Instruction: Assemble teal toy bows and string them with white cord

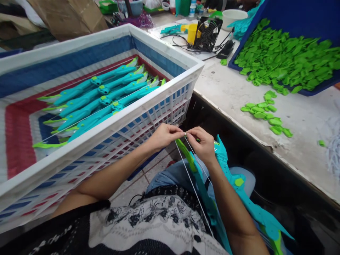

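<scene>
My left hand [166, 136] and my right hand [202, 143] meet in front of my lap, each pinched closed. Between their fingertips is the end of a white bowstring [187, 165], at the green tip of a toy bow [191, 161]. The exact hold is partly hidden by my fingers. This turquoise bow slants down across my lap, with string running beside it. A second turquoise toy bow [247, 198] with a green patch lies over my leg, under and beside my right forearm.
A white plastic crate [106, 129] with a striped lining stands at left, holding several finished-looking toy bows [106, 90]. On the table [217, 86] are loose green pieces [261, 110], a blue bin [297, 26] heaped with more, and a black fan [208, 34].
</scene>
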{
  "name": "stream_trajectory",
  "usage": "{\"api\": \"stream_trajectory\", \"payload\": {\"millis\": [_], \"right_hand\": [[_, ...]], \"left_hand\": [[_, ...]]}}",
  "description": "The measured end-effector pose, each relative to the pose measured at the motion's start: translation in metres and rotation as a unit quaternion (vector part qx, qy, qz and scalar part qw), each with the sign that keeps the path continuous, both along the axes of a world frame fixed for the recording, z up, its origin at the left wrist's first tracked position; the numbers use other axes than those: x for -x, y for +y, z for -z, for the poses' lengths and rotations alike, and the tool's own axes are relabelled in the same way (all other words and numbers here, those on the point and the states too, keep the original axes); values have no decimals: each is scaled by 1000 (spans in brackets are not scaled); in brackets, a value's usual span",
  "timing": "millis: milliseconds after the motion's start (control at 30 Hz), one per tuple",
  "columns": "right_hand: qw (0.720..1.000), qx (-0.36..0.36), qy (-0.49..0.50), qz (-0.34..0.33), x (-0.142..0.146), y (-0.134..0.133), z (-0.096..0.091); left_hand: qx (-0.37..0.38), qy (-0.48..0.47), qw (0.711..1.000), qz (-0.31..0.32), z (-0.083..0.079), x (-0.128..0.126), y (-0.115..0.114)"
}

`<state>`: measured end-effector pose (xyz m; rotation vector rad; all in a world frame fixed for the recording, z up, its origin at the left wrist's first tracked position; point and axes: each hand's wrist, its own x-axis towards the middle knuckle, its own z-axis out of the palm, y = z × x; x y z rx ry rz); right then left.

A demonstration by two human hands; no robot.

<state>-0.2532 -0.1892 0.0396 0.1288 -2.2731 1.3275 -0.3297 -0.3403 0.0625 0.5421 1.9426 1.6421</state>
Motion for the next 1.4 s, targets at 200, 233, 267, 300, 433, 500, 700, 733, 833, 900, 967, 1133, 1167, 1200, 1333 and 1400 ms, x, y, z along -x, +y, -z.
{"api": "stream_trajectory", "payload": {"millis": [200,233,267,300,433,500,700,733,833,900,967,1133,1167,1200,1333,1400], "right_hand": [[993,-92,-3,77,4,-7,11],[993,-72,-19,87,3,-6,12],[994,-45,-38,90,0,-1,14],[994,-17,-57,91,-5,6,16],[974,-33,-100,198,-62,60,35],[945,-140,-125,267,-105,86,54],[842,-370,-293,261,-188,92,106],[839,-366,-305,262,-191,91,110],[878,-274,-320,227,-186,107,109],[911,-150,-351,159,-180,131,98],[913,-2,-401,72,-176,155,86],[816,245,-513,-110,-163,183,77],[795,263,-532,-125,-159,186,80],[781,273,-549,-123,-155,189,84],[789,276,-548,33,-149,197,89],[809,263,-510,125,-159,198,80]], "left_hand": [[40,89,995,12,2,-3,0],[33,95,995,5,4,-3,1],[17,87,996,-2,7,-4,1],[-8,65,998,-15,12,-6,-1],[-87,-31,979,-182,46,-29,-30],[-30,5,981,-190,68,-51,-47],[15,377,854,358,120,-127,-11],[22,434,812,388,126,-134,6],[66,547,734,398,137,-144,51],[87,575,701,413,133,-143,69],[106,584,681,430,121,-137,81],[191,579,699,374,87,-112,119],[207,578,699,367,85,-107,130],[221,577,696,367,85,-103,141],[239,575,667,408,96,-97,171],[228,563,661,441,102,-97,173]]}}
